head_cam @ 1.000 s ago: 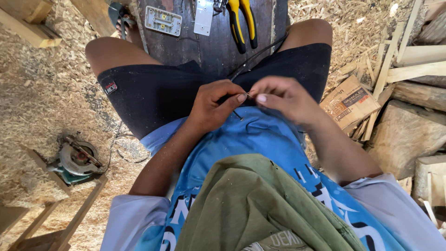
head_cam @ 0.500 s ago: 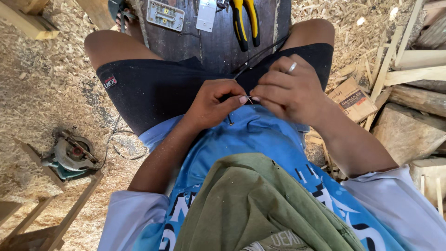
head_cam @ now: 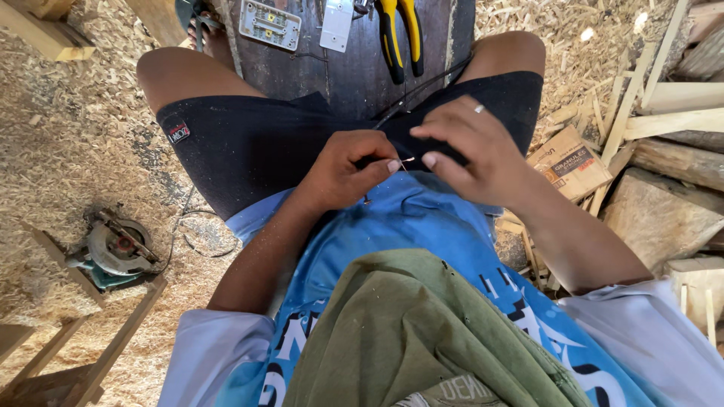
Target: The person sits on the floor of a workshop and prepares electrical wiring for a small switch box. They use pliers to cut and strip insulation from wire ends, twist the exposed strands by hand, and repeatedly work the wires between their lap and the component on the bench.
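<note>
I sit with both hands over my lap, above black shorts and a blue shirt. My left hand (head_cam: 343, 172) pinches the end of a thin black cable (head_cam: 422, 84), and a short bare copper strand (head_cam: 408, 160) sticks out past its thumb. My right hand (head_cam: 475, 147), with a ring on one finger, hovers just right of that strand. Its fingers are spread and its thumb tip almost touches the copper. The cable runs up and away between my knees toward a dark wooden board (head_cam: 354, 75).
On the board lie a white socket part (head_cam: 269, 23), a white plate (head_cam: 336, 22) and yellow-handled pliers (head_cam: 400, 34). A circular saw (head_cam: 113, 250) rests on the sawdust floor at left. A cardboard box (head_cam: 569, 162), logs (head_cam: 664, 215) and wood strips crowd the right.
My right hand has drawn back from the left hand and spread its fingers. The left hand keeps its pinch on the cable end, where the copper strand now shows.
</note>
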Demonstrator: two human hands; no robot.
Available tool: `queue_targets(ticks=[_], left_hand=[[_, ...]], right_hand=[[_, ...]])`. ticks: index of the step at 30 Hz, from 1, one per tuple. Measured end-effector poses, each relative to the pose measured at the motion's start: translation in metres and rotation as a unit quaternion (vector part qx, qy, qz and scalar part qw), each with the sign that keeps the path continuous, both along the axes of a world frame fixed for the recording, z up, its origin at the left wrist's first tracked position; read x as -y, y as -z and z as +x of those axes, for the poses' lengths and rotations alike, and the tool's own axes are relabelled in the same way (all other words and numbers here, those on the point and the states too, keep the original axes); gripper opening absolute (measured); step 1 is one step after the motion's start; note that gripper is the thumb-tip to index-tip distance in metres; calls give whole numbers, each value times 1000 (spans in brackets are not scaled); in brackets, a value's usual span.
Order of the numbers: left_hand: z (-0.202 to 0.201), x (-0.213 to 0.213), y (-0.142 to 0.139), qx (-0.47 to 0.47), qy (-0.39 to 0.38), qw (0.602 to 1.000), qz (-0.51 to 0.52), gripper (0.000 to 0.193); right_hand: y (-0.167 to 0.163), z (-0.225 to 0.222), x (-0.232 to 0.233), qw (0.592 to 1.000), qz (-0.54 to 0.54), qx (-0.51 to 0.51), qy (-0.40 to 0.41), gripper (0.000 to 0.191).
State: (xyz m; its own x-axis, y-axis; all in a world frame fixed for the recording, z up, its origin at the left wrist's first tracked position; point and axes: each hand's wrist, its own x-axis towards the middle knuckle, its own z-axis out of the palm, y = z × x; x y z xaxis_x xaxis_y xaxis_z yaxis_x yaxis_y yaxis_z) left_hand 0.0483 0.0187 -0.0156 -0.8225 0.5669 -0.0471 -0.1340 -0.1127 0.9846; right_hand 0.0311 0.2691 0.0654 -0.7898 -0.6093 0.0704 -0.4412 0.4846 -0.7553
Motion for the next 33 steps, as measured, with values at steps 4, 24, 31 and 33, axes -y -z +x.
queue_targets(ticks=[4, 24, 31, 33], left_hand=[[0, -1, 5, 17, 2, 1000, 16, 9], [2, 2, 3, 6, 16, 1000, 13, 7], [-1, -1, -1, -7, 38, 999, 24, 7], [-1, -1, -4, 15, 51, 998, 32, 7]], right_hand=[[-13, -9, 11, 980, 62, -173, -73, 29], [-3, 5, 10, 995, 22, -97, -27, 30], [15, 22, 10, 1000, -18, 24, 9, 5], [28, 30, 9, 959, -96, 260, 58, 7]])
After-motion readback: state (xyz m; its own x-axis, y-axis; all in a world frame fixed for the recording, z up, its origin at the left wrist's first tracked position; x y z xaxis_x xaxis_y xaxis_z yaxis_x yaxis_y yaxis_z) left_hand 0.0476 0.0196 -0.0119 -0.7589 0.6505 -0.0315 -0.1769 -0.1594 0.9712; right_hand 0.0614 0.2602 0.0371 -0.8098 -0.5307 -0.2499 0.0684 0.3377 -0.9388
